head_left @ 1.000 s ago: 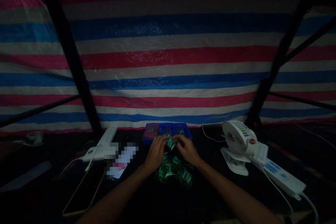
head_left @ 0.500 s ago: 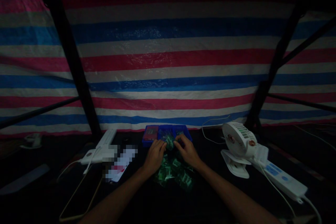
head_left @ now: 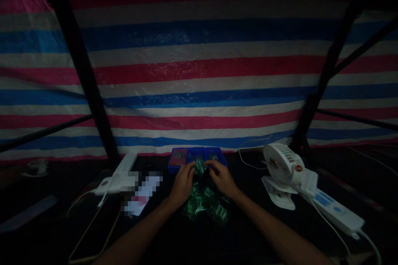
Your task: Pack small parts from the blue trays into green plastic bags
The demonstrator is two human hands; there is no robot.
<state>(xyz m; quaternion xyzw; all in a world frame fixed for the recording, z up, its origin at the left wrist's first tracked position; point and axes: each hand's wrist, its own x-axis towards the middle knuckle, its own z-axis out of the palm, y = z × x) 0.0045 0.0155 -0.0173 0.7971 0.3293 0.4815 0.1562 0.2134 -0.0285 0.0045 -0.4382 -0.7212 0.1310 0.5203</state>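
Note:
My left hand (head_left: 183, 184) and my right hand (head_left: 221, 178) meet over a dark table, their fingers pinched together on one small green packet (head_left: 199, 168) held between them. Below the hands lies a heap of several similar green packets (head_left: 205, 206). Just beyond the fingers stands a blue tray (head_left: 197, 158) with compartments; its left compartment holds something red, the others hold green pieces. The light is dim and fine detail is lost.
A white clip fan (head_left: 281, 170) and a white power strip (head_left: 332, 211) with its cable lie at the right. A white device (head_left: 120, 172) with a thin cable and a blurred white card (head_left: 143, 192) lie at the left. A striped tarpaulin (head_left: 199, 74) and black frame bars stand behind.
Both hands stay together on the green packet, with only small shifts of the fingers; the packet sits slightly higher than half a second ago.

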